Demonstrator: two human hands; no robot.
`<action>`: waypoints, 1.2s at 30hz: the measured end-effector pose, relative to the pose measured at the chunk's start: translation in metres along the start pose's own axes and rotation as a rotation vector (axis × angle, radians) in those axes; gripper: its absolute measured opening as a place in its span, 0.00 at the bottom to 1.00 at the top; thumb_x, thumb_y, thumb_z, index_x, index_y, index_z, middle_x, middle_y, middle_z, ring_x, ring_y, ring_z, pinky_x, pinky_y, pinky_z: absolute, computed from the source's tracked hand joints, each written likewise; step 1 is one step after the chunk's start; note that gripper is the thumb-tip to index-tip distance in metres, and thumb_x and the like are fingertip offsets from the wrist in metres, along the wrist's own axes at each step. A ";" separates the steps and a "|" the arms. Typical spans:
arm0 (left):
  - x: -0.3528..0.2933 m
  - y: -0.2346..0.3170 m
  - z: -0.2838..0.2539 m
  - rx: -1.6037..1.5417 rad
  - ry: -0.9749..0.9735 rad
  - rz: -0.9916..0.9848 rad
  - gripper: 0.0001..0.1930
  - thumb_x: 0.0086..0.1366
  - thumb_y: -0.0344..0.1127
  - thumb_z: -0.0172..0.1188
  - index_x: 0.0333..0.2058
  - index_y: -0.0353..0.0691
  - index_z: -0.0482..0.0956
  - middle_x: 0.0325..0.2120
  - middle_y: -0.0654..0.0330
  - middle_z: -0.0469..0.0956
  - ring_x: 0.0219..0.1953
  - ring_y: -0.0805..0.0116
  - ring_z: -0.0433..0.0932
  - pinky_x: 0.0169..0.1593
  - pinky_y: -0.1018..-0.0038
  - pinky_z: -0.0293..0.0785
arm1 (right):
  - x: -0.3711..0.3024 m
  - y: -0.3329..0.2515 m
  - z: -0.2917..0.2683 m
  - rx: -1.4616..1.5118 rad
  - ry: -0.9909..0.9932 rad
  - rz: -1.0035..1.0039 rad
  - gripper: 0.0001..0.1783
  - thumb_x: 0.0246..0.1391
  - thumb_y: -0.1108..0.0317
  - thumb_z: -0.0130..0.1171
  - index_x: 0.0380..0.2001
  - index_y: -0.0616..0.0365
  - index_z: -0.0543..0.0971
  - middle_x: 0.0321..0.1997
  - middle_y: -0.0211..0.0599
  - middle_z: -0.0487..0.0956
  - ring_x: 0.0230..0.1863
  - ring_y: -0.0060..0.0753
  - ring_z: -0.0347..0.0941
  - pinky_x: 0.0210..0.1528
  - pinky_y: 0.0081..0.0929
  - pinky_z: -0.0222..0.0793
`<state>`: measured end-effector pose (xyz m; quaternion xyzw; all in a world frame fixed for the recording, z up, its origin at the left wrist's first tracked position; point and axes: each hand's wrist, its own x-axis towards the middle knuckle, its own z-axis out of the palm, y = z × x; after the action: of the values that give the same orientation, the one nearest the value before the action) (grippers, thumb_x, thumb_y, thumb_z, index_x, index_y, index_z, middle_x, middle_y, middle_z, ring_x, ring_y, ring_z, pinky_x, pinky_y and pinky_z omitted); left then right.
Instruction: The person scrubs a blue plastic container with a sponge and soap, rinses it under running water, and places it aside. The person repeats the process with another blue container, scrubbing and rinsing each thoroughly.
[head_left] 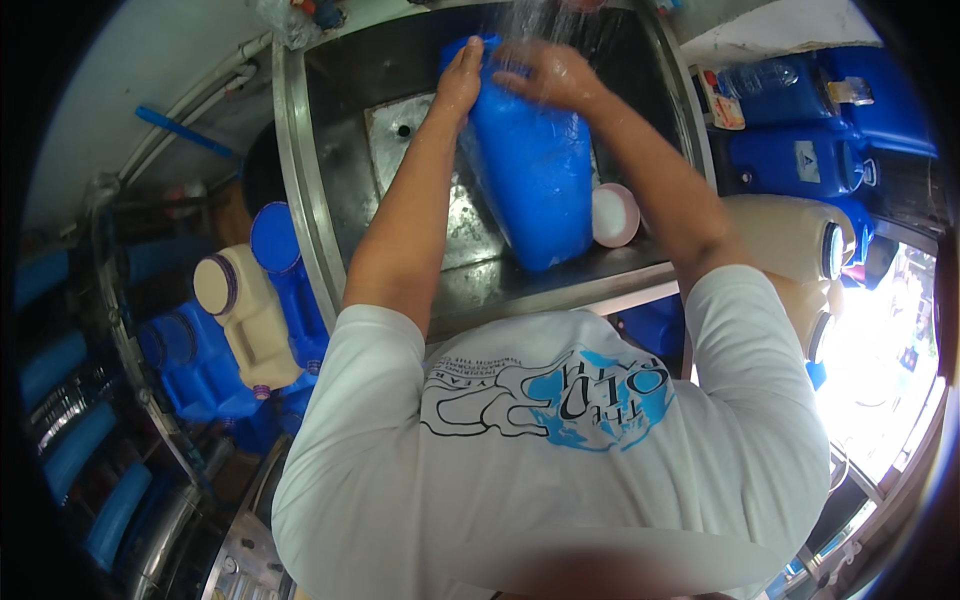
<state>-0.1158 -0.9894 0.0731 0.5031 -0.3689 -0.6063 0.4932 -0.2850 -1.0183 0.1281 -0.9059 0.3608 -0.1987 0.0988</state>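
A tall blue plastic water container (535,190) lies tilted in the metal sink (340,95), its far end raised beneath falling water. My left hand (462,82) grips the left side of that far end, thumb up. Over the container's upper right side is my right hand (550,75), fingers bent toward the wet surface. Spray and motion blur hide whether it holds anything. Beside the container's near end, on the right, sits a small pink bowl (632,213) with something white in it.
Blue and cream jugs (262,335) stand left of the sink, near a metal rack (130,350). More blue containers (790,160) and cream jugs (785,232) crowd the right side. The sink's metal rim (300,170) borders the work area.
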 end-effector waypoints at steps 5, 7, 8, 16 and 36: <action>0.017 -0.014 -0.001 0.363 0.062 0.206 0.41 0.71 0.69 0.40 0.60 0.35 0.72 0.58 0.47 0.74 0.61 0.51 0.71 0.65 0.63 0.62 | 0.002 -0.007 0.015 -0.004 -0.004 0.148 0.21 0.60 0.51 0.56 0.49 0.52 0.81 0.49 0.48 0.81 0.49 0.53 0.79 0.53 0.43 0.75; 0.027 -0.024 -0.013 0.298 0.088 0.224 0.38 0.70 0.67 0.46 0.59 0.35 0.74 0.58 0.47 0.75 0.61 0.53 0.71 0.64 0.63 0.63 | 0.010 0.001 0.005 0.017 -0.137 -0.101 0.22 0.64 0.52 0.54 0.53 0.55 0.78 0.53 0.52 0.80 0.52 0.52 0.78 0.54 0.44 0.74; 0.052 -0.041 -0.023 0.349 0.124 0.311 0.37 0.71 0.67 0.43 0.55 0.34 0.75 0.53 0.48 0.77 0.56 0.56 0.74 0.61 0.64 0.66 | 0.032 0.013 0.010 -0.060 -0.236 0.093 0.19 0.60 0.55 0.55 0.45 0.59 0.80 0.46 0.53 0.81 0.47 0.54 0.78 0.50 0.45 0.74; 0.052 -0.046 -0.036 0.146 -0.009 0.052 0.43 0.70 0.71 0.36 0.55 0.31 0.75 0.50 0.49 0.78 0.54 0.57 0.75 0.60 0.66 0.67 | 0.026 0.035 0.061 -0.143 0.142 -0.145 0.16 0.58 0.53 0.54 0.33 0.51 0.84 0.32 0.49 0.82 0.34 0.57 0.79 0.39 0.51 0.76; 0.010 -0.008 -0.022 0.248 -0.137 0.225 0.31 0.64 0.53 0.65 0.58 0.38 0.73 0.51 0.52 0.77 0.53 0.62 0.76 0.59 0.65 0.70 | 0.041 0.013 0.012 0.137 -0.352 0.315 0.22 0.63 0.49 0.52 0.46 0.57 0.80 0.46 0.52 0.82 0.47 0.51 0.79 0.52 0.48 0.75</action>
<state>-0.0960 -0.9957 0.0579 0.4730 -0.5276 -0.5301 0.4657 -0.2612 -1.0556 0.1250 -0.8502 0.4606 -0.0438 0.2513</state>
